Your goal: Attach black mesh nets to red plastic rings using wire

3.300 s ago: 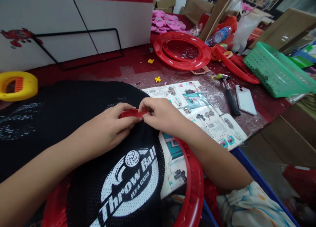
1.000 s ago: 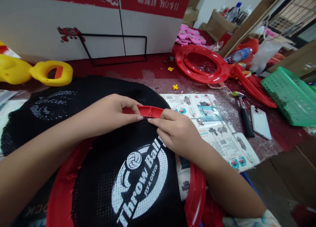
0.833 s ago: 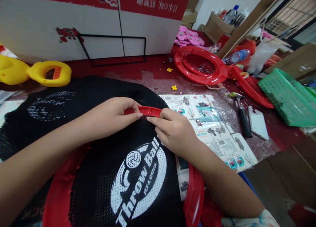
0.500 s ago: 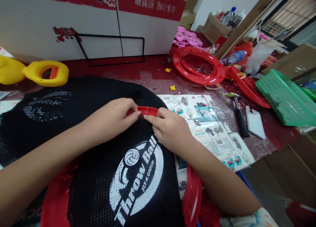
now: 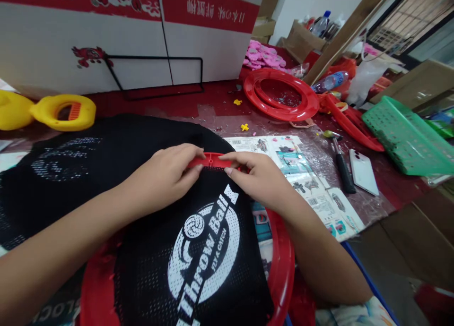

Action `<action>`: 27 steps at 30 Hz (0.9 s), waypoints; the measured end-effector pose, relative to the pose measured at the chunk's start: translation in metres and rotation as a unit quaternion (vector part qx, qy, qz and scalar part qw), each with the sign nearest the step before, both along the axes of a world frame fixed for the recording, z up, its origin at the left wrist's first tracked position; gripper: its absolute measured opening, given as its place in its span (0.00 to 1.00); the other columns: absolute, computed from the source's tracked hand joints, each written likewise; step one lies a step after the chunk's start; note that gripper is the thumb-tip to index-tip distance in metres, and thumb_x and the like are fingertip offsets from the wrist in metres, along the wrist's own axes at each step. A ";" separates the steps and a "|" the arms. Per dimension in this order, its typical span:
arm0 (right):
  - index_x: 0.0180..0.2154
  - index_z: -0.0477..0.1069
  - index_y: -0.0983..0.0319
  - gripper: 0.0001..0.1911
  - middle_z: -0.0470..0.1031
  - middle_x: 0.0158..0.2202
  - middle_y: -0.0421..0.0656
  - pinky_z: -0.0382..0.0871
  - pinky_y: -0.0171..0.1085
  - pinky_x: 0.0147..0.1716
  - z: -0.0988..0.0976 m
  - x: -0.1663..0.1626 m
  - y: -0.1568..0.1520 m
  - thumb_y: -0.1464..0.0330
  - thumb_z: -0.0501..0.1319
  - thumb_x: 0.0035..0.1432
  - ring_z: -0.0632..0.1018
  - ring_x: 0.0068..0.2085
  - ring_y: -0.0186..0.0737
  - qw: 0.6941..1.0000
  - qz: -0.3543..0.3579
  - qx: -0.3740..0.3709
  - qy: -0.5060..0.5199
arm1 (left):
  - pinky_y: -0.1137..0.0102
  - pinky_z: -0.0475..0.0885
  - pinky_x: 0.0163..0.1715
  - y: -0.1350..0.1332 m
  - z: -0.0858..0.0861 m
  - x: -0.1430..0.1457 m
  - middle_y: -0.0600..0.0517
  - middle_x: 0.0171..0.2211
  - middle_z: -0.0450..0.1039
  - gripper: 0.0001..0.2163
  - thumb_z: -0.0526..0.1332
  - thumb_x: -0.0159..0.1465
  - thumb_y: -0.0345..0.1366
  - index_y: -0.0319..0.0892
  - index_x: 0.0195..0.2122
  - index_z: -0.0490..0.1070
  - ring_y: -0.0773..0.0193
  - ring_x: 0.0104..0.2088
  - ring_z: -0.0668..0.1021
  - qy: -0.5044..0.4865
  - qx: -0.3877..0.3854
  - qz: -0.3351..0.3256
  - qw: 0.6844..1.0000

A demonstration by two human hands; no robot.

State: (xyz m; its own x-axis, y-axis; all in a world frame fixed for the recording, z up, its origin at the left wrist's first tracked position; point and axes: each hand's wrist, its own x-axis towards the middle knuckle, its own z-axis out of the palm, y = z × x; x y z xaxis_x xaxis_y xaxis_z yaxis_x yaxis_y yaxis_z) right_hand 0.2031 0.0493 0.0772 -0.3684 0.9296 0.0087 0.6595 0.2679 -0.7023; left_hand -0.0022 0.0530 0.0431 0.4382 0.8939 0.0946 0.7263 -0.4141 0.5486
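Note:
Black mesh fabric [image 5: 152, 264] with a white "Throw Ball" print lies over a red plastic ring [image 5: 282, 269] in front of me. At the ring's far side, my left hand [image 5: 173, 172] pinches the mesh edge against the red rim, thumb nearest me. Just to its right, my right hand [image 5: 257, 175] grips the same rim between thumb and fingers. A short stretch of bare red rim with a small peg shows between the two hands. More black mesh [image 5: 117, 137] spreads out beyond my left hand.
Behind stands a white and red carton [image 5: 205, 52] with a black wire frame [image 5: 156, 57]. Yellow plastic parts [image 5: 67, 112] lie left. Rightward are red rings [image 5: 255, 97], a hammer [image 5: 342, 167], a white phone [image 5: 364, 172], a green basket [image 5: 407, 137] and printed card sheets [image 5: 319, 193].
My right hand has shifted right along the rim, its pointing finger drawn back into a thumb-and-finger grip. More red rim shows between my hands. The ring and mesh have swung slightly rightward.

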 end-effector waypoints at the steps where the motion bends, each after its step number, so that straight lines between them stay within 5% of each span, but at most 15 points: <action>1: 0.44 0.76 0.63 0.16 0.75 0.28 0.38 0.62 0.31 0.30 0.000 0.001 0.001 0.76 0.56 0.55 0.70 0.28 0.30 1.000 -0.007 -0.010 0.015 | 0.55 0.67 0.48 0.000 -0.002 0.000 0.44 0.50 0.73 0.17 0.50 0.65 0.42 0.41 0.50 0.66 0.51 0.48 0.74 0.009 0.015 -0.022 1.000; 8: 0.44 0.76 0.63 0.20 0.75 0.29 0.37 0.62 0.32 0.32 -0.008 -0.001 0.006 0.79 0.55 0.52 0.69 0.28 0.29 0.999 -0.010 0.034 0.033 | 0.50 0.66 0.49 0.000 -0.009 -0.001 0.46 0.55 0.69 0.16 0.48 0.67 0.43 0.47 0.54 0.64 0.49 0.52 0.73 0.044 0.063 -0.086 0.993; 27: 0.42 0.76 0.61 0.14 0.80 0.36 0.40 0.66 0.34 0.37 -0.020 -0.003 0.013 0.76 0.56 0.58 0.76 0.36 0.35 0.996 -0.013 0.089 -0.009 | 0.48 0.68 0.44 -0.001 -0.013 -0.001 0.43 0.56 0.67 0.17 0.47 0.68 0.40 0.49 0.55 0.66 0.46 0.49 0.74 0.074 0.106 -0.106 0.986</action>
